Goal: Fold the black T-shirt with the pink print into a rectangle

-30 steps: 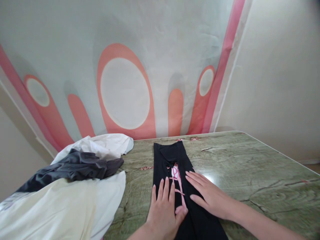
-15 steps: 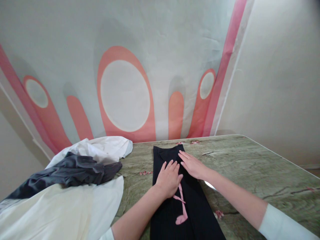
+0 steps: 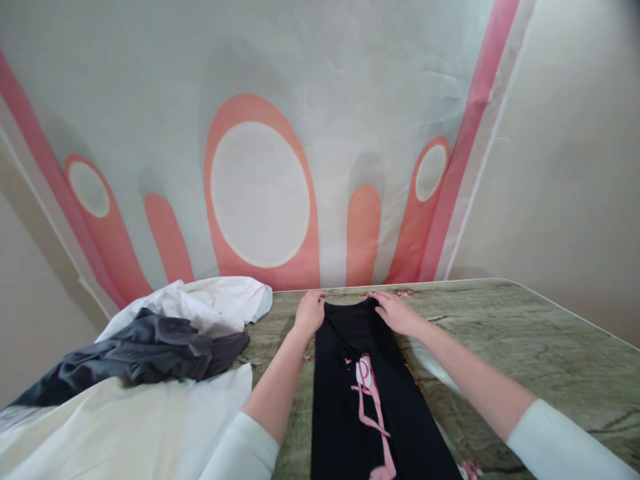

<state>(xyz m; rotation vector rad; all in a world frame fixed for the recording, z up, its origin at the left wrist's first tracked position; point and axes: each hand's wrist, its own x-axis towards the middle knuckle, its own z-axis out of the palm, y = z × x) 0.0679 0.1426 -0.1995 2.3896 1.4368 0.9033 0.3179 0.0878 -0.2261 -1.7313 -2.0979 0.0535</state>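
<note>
A black shirt (image 3: 345, 407) lies in a long narrow strip, its near end running out of the bottom of the head view. Down its front is a pink figure print (image 3: 373, 407) with a white oval and a letter P. My left hand (image 3: 310, 312) is closed at the far left corner, fingers curled around the cloth. At the far right corner, my right hand (image 3: 397, 312) pinches the fabric, its thumb on the near side. Between them the far edge sags slightly, and that end looks a little raised.
A heap of clothes lies on the left: a white garment (image 3: 220, 300), a dark grey garment (image 3: 165, 343) and a cream one (image 3: 115, 427). The wood-patterned table (image 3: 500, 347) ends at a far edge close to the printed wall panel (image 3: 330, 133).
Both hands have gone from lying flat on the shirt to holding its far corners. More of the pink print shows, and the view has shifted slightly.
</note>
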